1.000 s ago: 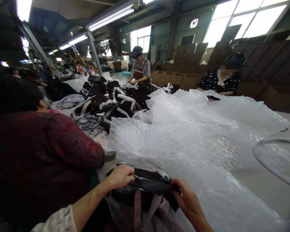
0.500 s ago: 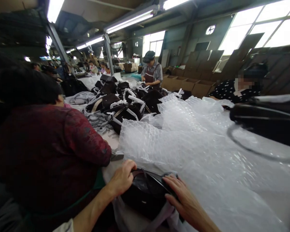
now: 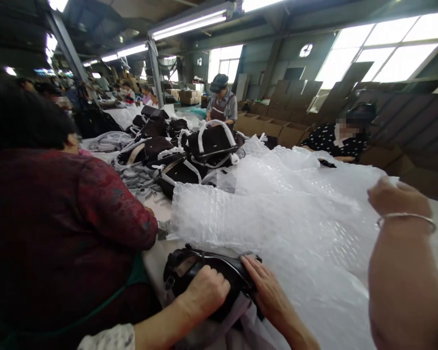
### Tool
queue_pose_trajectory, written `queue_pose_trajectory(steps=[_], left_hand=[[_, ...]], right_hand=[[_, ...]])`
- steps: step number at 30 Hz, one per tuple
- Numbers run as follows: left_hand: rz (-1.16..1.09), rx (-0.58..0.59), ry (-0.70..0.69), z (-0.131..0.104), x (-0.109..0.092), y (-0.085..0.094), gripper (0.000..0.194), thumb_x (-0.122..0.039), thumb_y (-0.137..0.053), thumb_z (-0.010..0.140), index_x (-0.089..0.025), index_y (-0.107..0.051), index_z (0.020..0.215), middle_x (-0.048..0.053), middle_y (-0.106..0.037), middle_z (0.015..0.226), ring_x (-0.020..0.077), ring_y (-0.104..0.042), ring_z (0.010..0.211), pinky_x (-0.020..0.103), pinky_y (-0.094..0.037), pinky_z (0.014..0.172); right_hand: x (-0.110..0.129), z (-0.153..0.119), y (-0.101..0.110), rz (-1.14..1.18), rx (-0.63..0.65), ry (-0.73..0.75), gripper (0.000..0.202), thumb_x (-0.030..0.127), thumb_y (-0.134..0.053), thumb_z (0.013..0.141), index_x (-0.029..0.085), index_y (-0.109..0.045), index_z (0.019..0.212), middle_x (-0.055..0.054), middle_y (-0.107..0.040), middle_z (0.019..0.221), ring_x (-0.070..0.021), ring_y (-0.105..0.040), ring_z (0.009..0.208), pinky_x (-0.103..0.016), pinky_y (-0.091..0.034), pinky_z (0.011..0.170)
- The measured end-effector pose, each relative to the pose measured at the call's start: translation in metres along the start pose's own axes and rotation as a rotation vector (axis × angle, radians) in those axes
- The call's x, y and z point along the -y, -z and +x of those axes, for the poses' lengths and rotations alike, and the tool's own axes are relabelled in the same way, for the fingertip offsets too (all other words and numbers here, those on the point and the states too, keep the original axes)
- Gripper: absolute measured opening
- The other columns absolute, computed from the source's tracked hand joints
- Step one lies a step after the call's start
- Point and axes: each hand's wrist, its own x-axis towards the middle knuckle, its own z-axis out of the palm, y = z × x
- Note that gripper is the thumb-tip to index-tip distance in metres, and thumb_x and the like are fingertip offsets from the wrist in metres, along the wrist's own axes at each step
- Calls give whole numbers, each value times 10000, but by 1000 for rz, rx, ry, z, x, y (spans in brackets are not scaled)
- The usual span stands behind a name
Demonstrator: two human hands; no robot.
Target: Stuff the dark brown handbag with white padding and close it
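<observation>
A black handbag (image 3: 182,265) lies in front of me at the near table edge, its long top opening facing up. My left hand (image 3: 209,290) is closed over the near side of that opening. Its fingertips are hidden, so what they pinch cannot be made out. On the bag's right end rests my right hand (image 3: 264,282), its fingers laid over the top edge and its thumb out of sight, holding that end. A thin whitish wrapping (image 3: 237,311) hangs down the bag's front below my hands.
Bubble wrap sheets (image 3: 277,214) cover the table beyond and right. Dark bags with white-wrapped handles (image 3: 211,143) are heaped farther back. A co-worker in dark red (image 3: 109,194) sits close at left. Another person's braceleted forearm (image 3: 405,243) reaches in at right. Two more people stand beyond.
My left hand has moved right along the bag's opening and closed into a fist. The dark bag at far right is gone; another person's forearm shows there. A bag now tops the heap.
</observation>
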Motion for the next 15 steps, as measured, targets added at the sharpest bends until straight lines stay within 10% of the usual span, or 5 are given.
queue_pose_trajectory(steps=[6,11,15], left_hand=[[-118,-88,-5,-16,30,27,179,-248,-595,924,-211,-596,749,-19,-698,709,188,-606,706,362,-359,648],[-154,-58,182,-39,36,33,163,-201,-604,898,-208,-622,736,-11,-698,734,181,-599,723,349,-404,681],[-60,-242,-94,-27,15,43,122,-229,-598,904,-203,-662,803,44,-639,1345,247,-557,1225,428,-408,1060]], right_hand=[[3,3,-16,-27,-186,44,603,17,-394,869,236,-453,1428,-90,-677,1297,-250,-631,1173,-460,-591,982],[15,-3,-16,-71,-348,-18,527,75,-397,914,240,-448,1412,-130,-584,1378,-271,-568,1245,-472,-575,980],[29,-22,-23,-46,-567,-264,223,384,-519,954,227,-594,1093,-131,-642,1098,-316,-628,1010,-531,-589,823]])
